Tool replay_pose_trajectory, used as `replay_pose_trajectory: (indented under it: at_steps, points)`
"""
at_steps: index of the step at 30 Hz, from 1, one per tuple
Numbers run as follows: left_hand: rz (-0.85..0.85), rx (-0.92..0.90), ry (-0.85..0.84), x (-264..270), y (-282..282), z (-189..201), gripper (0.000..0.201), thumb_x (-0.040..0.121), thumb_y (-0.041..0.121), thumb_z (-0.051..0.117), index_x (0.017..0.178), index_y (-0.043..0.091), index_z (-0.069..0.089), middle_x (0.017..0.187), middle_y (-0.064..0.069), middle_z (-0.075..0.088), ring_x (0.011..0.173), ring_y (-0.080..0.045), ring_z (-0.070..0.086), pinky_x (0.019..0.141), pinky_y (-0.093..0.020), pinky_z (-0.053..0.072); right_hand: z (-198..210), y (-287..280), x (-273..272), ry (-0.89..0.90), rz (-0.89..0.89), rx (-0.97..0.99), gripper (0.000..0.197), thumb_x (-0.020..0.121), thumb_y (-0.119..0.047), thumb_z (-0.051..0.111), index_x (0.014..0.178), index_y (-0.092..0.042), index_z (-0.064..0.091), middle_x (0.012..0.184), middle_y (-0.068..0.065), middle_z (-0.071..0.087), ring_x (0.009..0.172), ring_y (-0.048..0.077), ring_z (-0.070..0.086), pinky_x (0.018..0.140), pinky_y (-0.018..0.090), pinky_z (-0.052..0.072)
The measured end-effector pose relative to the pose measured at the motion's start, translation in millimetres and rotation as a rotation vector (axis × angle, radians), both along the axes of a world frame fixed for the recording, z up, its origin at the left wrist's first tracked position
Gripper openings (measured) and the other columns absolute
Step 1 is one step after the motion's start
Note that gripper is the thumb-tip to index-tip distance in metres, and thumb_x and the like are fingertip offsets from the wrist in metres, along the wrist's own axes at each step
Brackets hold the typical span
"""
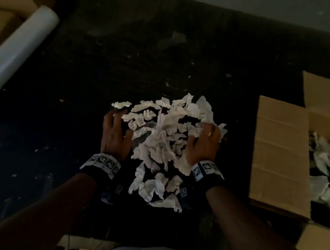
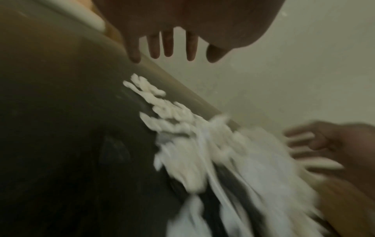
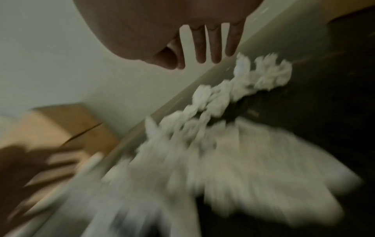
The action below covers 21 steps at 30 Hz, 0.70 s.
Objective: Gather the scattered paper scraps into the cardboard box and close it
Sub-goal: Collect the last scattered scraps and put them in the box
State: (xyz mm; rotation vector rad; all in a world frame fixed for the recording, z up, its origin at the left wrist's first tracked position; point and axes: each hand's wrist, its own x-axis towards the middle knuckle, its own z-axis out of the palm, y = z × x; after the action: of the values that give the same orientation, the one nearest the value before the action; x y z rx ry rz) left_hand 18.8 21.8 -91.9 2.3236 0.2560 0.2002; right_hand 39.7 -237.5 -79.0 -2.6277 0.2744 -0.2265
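Left hand [image 1: 115, 133] and right hand [image 1: 205, 142] flank the paper scraps [image 1: 164, 144] on the dark table [image 1: 85, 80], fingers spread, apparently gripping nothing. Cardboard box [image 1: 281, 148] at right: part-filled, flaps open. Most gathering remains.

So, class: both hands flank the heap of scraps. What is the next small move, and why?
Probably press the left hand and right hand inward to bunch the paper scraps for lifting. Both hands sit open at the pile's sides, gripping nothing, and the cardboard box to the right stands open, already holding some scraps.
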Motion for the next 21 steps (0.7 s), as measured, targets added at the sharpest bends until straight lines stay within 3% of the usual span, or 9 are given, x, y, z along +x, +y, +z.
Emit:
replay_pose_trajectory:
  at_steps: [2,4,6,8,11,15,18,21]
  points:
    - [0.032,-0.028,0.106,17,11,-13,0.063,0.092,0.042,0.055,0.150,0.028,0.034,0.162,-0.008,0.013,0.147,-0.032,0.024,0.112,-0.054,0.039,-9,-9,27,0.151,-0.160,0.005,0.072,0.083,-0.047,0.062,0.145,-0.022,0.033,0.152,0.017,0.029,0.136,0.040,0.035,0.108,0.060,0.036]
    - [0.057,-0.065,0.270,34,12,-27,0.071,0.094,0.051,0.057,0.154,0.038,0.024,0.167,-0.005,-0.005,0.153,-0.035,0.012,0.116,-0.059,0.032,-18,-17,48,0.369,-0.279,0.058,0.088,0.086,-0.058,0.061,0.155,-0.029,0.015,0.163,0.015,0.007,0.147,0.041,0.016,0.116,0.059,0.023]
    - [0.043,-0.066,0.419,49,5,-34,0.075,0.095,0.058,0.055,0.157,0.044,0.014,0.167,-0.002,-0.017,0.154,-0.036,-0.002,0.119,-0.060,0.023,-25,-19,60,0.511,-0.305,0.079,0.092,0.089,-0.063,0.055,0.158,-0.029,0.006,0.165,0.016,-0.004,0.150,0.040,0.003,0.121,0.056,0.009]
    - [-0.010,-0.044,0.479,58,-9,-35,0.076,0.096,0.058,0.052,0.159,0.042,0.010,0.167,-0.003,-0.019,0.154,-0.033,-0.011,0.123,-0.058,0.013,-32,-13,61,0.571,-0.224,0.063,0.088,0.091,-0.064,0.051,0.159,-0.030,0.005,0.165,0.016,-0.007,0.151,0.039,0.000,0.119,0.054,0.003]
    - [-0.112,-0.056,0.442,63,-33,-36,0.077,0.097,0.056,0.051,0.160,0.036,0.011,0.169,-0.003,-0.006,0.155,-0.026,-0.006,0.124,-0.054,0.014,-43,6,53,0.534,-0.031,0.099,0.081,0.094,-0.059,0.051,0.159,-0.033,0.011,0.166,0.012,-0.005,0.152,0.035,-0.001,0.121,0.052,0.007]
    - [-0.273,-0.093,0.341,50,-58,-41,0.071,0.095,0.055,0.055,0.156,0.030,0.028,0.166,-0.006,0.017,0.153,-0.026,0.016,0.119,-0.052,0.031,-47,27,29,0.481,0.197,0.136,0.075,0.092,-0.061,0.046,0.157,-0.035,0.019,0.167,0.009,0.003,0.152,0.030,0.000,0.121,0.052,0.010]
    - [-0.281,-0.076,0.236,44,-56,-33,0.070,0.091,0.054,0.057,0.153,0.028,0.035,0.160,-0.008,0.026,0.146,-0.029,0.031,0.111,-0.049,0.042,-32,27,19,0.324,0.195,0.167,0.078,0.077,-0.066,0.042,0.147,-0.033,0.037,0.163,0.012,0.017,0.149,0.034,0.015,0.116,0.056,0.024]
    - [-0.218,-0.018,0.108,58,-38,-23,0.071,0.088,0.045,0.064,0.150,0.022,0.040,0.154,-0.013,0.031,0.140,-0.031,0.038,0.108,-0.050,0.046,-18,14,38,0.179,0.102,0.153,0.075,0.073,-0.063,0.054,0.137,-0.026,0.043,0.154,0.012,0.027,0.137,0.035,0.034,0.107,0.053,0.040]
